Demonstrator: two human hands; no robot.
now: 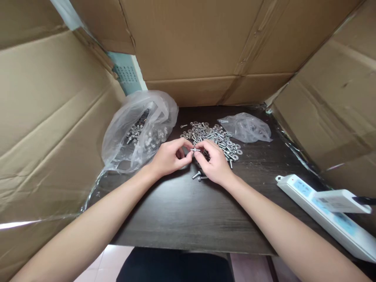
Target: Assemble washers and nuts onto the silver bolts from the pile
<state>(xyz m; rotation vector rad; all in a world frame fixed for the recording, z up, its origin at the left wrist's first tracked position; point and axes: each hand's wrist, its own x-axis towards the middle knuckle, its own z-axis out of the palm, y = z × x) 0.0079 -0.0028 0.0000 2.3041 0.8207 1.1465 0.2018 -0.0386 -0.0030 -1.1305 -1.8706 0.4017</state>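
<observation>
Between my two hands, at the near edge of a heap of hardware, is a small metal bolt with what looks like a washer or nut around it. My left hand pinches its left end between thumb and index finger. My right hand grips the other end the same way. Behind and to the right lies the heap of loose bolts, nuts and washers, partly covered by my right hand. Two or so loose bolts lie on the dark table just below my hands.
At the left stands an open clear plastic bag with metal fasteners inside. A smaller plastic bag lies right of the heap. A white power strip with a plugged-in adapter runs along the right. Cardboard walls enclose the dark table.
</observation>
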